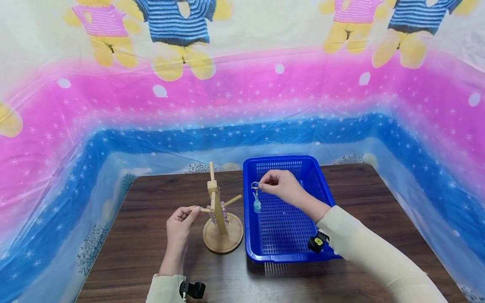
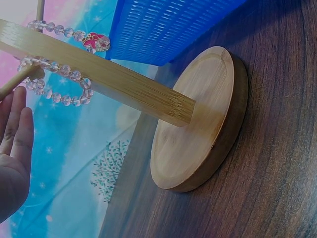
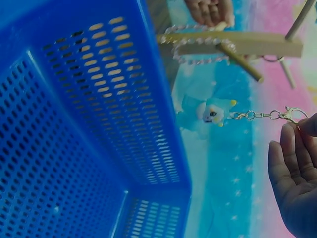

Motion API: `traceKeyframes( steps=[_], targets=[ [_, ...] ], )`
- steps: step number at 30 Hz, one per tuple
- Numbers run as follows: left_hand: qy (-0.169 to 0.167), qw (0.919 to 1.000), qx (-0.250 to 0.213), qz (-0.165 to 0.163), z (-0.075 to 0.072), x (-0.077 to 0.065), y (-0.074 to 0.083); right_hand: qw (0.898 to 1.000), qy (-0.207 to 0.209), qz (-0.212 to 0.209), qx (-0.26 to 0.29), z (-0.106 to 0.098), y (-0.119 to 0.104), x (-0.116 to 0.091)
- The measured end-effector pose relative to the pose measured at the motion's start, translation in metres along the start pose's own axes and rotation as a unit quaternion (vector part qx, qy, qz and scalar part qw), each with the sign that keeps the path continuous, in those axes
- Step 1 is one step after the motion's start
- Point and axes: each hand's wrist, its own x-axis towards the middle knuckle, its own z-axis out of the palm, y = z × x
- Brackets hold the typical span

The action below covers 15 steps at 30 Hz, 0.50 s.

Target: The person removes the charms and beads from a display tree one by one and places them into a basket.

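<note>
My right hand [image 1: 284, 188] pinches the metal ring of a keychain [image 1: 257, 205] over the left side of the blue basket. From its short chain hangs a light-blue animal figure [image 3: 205, 111], facing sideways in the right wrist view. To the left, my left hand [image 1: 179, 225] holds the end of a peg [image 1: 204, 209] on a wooden stand [image 1: 221, 225] between thumb and fingers. Clear beaded bracelets [image 2: 74, 74] hang on the stand's lower pegs beside the post. One bracelet carries a pink-and-red charm [image 2: 96, 41].
The blue perforated basket [image 1: 286, 257] stands right of the stand's round base [image 1: 223, 240], close beside it. Both rest on a dark wood-grain table [image 1: 140, 235]. A printed cloth [image 1: 227, 97] rises behind the table and along both sides.
</note>
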Motion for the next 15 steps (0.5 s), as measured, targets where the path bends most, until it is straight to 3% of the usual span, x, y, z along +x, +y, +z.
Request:
traceKeyframes(
  steps=[15],
  targets=[
    [-0.001, 0.9999, 0.01, 0.004, -0.001, 0.001, -0.001, 0.997, 0.006, 0.071, -0.011, 0.0, 0.038, 0.017]
  ],
)
